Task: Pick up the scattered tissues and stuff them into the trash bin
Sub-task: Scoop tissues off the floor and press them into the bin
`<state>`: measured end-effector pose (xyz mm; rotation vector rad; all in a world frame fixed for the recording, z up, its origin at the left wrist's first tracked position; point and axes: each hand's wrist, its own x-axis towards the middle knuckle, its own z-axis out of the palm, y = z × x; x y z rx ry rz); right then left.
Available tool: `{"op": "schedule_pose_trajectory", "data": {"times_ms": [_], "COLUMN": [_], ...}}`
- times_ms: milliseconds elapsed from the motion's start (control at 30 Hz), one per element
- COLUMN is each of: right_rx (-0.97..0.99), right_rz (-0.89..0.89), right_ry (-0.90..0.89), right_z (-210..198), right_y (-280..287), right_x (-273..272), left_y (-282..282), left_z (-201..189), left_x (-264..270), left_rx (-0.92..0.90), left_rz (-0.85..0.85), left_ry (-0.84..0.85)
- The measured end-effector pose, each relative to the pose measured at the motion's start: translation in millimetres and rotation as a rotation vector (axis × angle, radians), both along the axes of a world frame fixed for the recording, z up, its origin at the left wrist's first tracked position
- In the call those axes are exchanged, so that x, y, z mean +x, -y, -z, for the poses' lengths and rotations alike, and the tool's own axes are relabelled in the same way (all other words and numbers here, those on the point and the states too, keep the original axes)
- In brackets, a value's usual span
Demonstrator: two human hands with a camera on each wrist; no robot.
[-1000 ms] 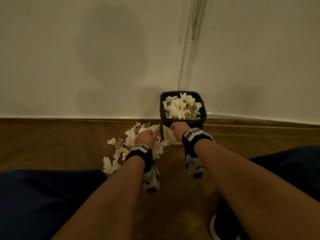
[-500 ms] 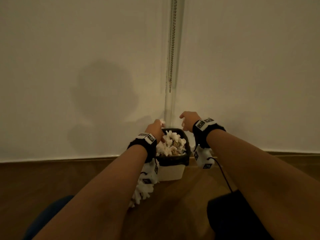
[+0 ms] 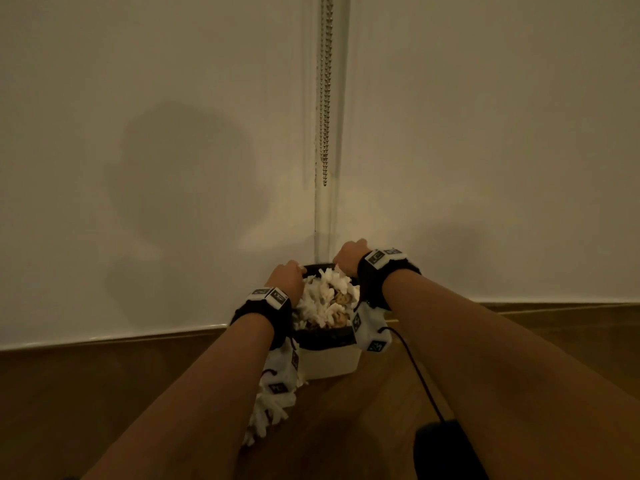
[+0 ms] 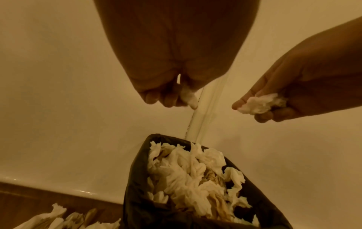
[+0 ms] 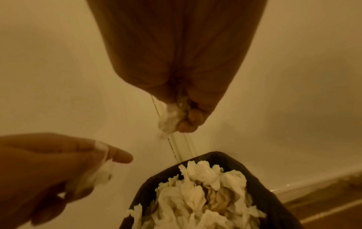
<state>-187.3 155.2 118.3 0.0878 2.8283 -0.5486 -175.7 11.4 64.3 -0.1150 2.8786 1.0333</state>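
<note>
A white trash bin with a black liner stands on the floor against the wall, heaped with crumpled white tissues. Just above its left rim, my left hand pinches a small white tissue. Over the far right rim, my right hand grips a crumpled tissue wad, which the left wrist view also shows. More scattered tissues lie on the floor left of the bin, partly hidden under my left forearm.
A pale wall or blind rises right behind the bin, with a bead chain hanging above it. The floor is dark wood. A black cable runs from my right wrist to a dark object at bottom right.
Both hands lifted from the floor pile up to the bin's top, each carrying a tissue. In the last half second they came closer to the rim.
</note>
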Motion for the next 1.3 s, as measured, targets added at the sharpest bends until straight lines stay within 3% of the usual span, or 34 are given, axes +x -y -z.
{"op": "schedule_pose_trajectory", "data": {"times_ms": [100, 233, 400, 567, 767, 900, 967, 1100, 1300], "right_rx": [-0.07, -0.21, -0.216, -0.086, 0.121, 0.309, 0.268, 0.296, -0.026], "right_rz": [-0.029, 0.071, 0.086, 0.036, -0.097, -0.163, -0.184, -0.18, -0.079], "right_ry": [0.046, -0.022, 0.025, 0.085, 0.139, 0.222, 0.272, 0.233, -0.042], "right_z": [9, 27, 43, 55, 65, 78, 86, 76, 44], "right_y": [-1, -3, -3, 3, 5, 12, 12, 12, 17], "right_x": [-14, -20, -17, -9, -3, 5, 11, 13, 16], "left_y": [0, -5, -15, -16, -11, -13, -13, -7, 28], "left_z": [6, 9, 13, 28, 42, 52, 61, 60, 30], "left_x": [-7, -18, -21, -17, -12, -6, -1, 3, 11], "left_rx": [-0.033, -0.019, 0.008, 0.022, -0.041, -0.316, -0.436, -0.493, -0.303], "left_rz": [0.021, 0.0, 0.033, 0.03, 0.078, 0.27, 0.345, 0.371, 0.118], "left_ry": [-0.044, -0.182, -0.191, -0.183, -0.051, 0.129, 0.21, 0.136, -0.113]}}
